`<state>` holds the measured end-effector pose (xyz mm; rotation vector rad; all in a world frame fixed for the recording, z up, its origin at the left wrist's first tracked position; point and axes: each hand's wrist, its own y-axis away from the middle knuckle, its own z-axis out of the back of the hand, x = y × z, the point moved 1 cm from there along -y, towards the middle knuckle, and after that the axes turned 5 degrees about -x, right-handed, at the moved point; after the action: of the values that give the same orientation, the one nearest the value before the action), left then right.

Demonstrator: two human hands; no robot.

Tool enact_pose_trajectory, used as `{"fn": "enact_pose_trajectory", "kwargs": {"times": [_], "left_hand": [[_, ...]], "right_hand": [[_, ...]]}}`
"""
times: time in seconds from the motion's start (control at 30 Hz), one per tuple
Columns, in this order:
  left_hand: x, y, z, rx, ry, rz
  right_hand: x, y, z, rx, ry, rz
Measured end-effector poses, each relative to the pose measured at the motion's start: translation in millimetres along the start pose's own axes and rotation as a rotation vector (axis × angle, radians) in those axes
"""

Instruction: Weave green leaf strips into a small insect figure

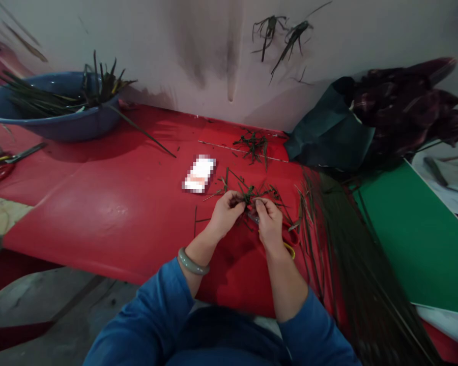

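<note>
My left hand [229,211] and my right hand [267,216] meet over the red tabletop, both with the fingers pinched. Between them they hold a small woven green leaf piece [249,192] with thin ends sticking out; its exact shape is too small to make out. Leaf scraps [277,195] lie around and behind the fingers. Beneath my right hand show the yellow and red handles of scissors [290,249], partly hidden by the wrist. A bundle of long leaf strips [339,239] lies to the right of my right arm.
A blue basin [87,124] of leaves stands at the left. A phone with a blurred screen [199,174] lies beyond my left hand. Leaf clippings [254,145] lie near the wall. A green board [416,234] and dark bag [332,127] are at right. Leaf figures [269,33] hang on the wall.
</note>
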<state>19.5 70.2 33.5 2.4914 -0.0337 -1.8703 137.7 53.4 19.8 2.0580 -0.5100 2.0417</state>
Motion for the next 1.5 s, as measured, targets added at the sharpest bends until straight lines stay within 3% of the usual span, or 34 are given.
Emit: {"fn": "enact_pose_trajectory", "kwargs": {"times": [0.13, 0.23, 0.4, 0.8, 1.0, 1.23, 1.5], "left_hand": [[-2.8, -0.6, -0.6, -0.031, 0.214, 0.137], [-5.0, -0.6, -1.1, -0.040, 0.271, 0.152], [-3.7, -2.1, -0.9, -0.064, 0.298, 0.127], [-0.2, -2.1, 1.5, -0.078, 0.235, 0.141], [-0.8, -2.9, 2.0, -0.067, 0.234, 0.139], [3.5, -3.6, 0.9, -0.009, 0.180, 0.126], [2.8, -1.3, -1.7, -0.020, 0.206, 0.178]], "right_hand": [[1.7, -0.5, 0.5, -0.035, 0.001, -0.010], [3.3, 0.7, -0.8, 0.038, 0.025, 0.011], [8.6, 3.7, -4.3, 0.165, 0.158, 0.055], [9.0, 5.5, -5.7, 0.201, 0.260, 0.078], [7.8, 4.1, -4.8, 0.172, 0.211, -0.004], [4.9, -1.2, 1.7, 0.153, 0.390, 0.203], [7.0, -1.6, 4.5, 0.064, 0.487, 0.240]]}}
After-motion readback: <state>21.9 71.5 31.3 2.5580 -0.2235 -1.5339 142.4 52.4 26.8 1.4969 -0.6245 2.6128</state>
